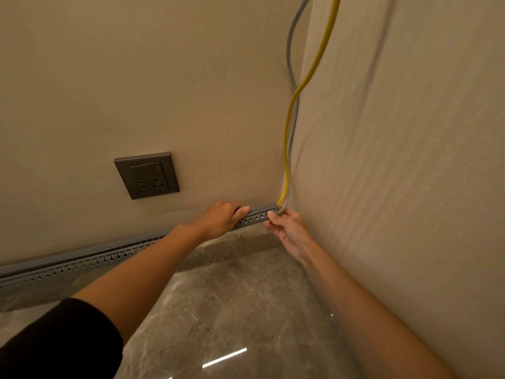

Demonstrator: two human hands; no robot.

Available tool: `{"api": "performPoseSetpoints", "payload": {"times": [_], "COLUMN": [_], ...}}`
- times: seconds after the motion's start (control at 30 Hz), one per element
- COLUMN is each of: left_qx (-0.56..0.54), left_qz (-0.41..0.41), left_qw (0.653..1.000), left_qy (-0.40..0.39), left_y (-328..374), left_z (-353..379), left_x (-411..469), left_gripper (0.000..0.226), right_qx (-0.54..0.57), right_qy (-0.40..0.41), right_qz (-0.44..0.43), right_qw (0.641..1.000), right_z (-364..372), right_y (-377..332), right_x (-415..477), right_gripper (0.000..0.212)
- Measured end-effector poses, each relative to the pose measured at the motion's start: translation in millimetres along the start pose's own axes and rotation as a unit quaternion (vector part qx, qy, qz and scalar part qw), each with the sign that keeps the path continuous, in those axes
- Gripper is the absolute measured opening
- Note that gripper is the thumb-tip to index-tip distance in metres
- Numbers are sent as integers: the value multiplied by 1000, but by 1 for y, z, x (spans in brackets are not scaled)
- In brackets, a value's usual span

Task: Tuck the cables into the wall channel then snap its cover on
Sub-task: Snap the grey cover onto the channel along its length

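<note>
The right hand (pixel 289 231) has its thumb and curled fingers closed together on the lower ends of the two cables (pixel 282 205), right at the room corner where they meet the end of the channel (pixel 257 214); how many of the two sit inside the pinch cannot be told. The left hand (pixel 221 220) is just beside it, well short of touching, its fingers curled over the channel's top edge and its thumb laid along the slotted front. There is one channel, grey, with a row of slots along its face. Its long axis runs along the foot of the wall (pixel 136 77), from the lower left edge of the view up to the corner. From the pinch, the yellow cable (pixel 287 146) and the grey cable (pixel 289 58) rise roughly upright along the corner, crossing each other once before leaving the top of the view. One dark socket (pixel 147 176) sits on the wall above the channel, to the left of the hands. A black sleeve (pixel 62 340) covers the left upper arm, over a glossy marble floor (pixel 232 310).
</note>
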State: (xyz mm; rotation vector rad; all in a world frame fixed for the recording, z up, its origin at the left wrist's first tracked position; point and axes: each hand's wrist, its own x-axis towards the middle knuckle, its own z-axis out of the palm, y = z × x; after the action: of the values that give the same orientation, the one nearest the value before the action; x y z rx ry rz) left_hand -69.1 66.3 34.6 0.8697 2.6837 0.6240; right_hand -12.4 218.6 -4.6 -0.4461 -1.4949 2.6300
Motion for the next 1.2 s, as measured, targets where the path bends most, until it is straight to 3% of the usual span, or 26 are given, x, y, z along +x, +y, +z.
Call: {"api": "performPoseSetpoints", "payload": {"times": [0.2, 0.53, 0.73, 0.9, 1.2], "left_qx": [-61, 89, 76, 55, 113], "left_qz": [-12, 28, 28, 27, -30], "left_qw": [998, 996, 997, 998, 993], "left_qy": [-26, 1, 13, 22, -9], "left_y": [-1, 6, 0, -5, 14], "left_z": [-7, 3, 6, 8, 13], "left_x": [7, 8, 5, 0, 2], "left_gripper": [34, 28, 26, 39, 24], "right_qx": [-2, -37, -58, -94, -110], "right_qy": [-13, 0, 27, 40, 90], "right_qz": [9, 3, -8, -14, -16], "right_qw": [1000, 999, 998, 995, 990], "right_z": [-2, 0, 5, 8, 15], "right_y": [1, 0, 3, 3, 8], "right_x": [-3, -2, -2, -4, -2], "right_gripper": [22, 23, 22, 22, 23]}}
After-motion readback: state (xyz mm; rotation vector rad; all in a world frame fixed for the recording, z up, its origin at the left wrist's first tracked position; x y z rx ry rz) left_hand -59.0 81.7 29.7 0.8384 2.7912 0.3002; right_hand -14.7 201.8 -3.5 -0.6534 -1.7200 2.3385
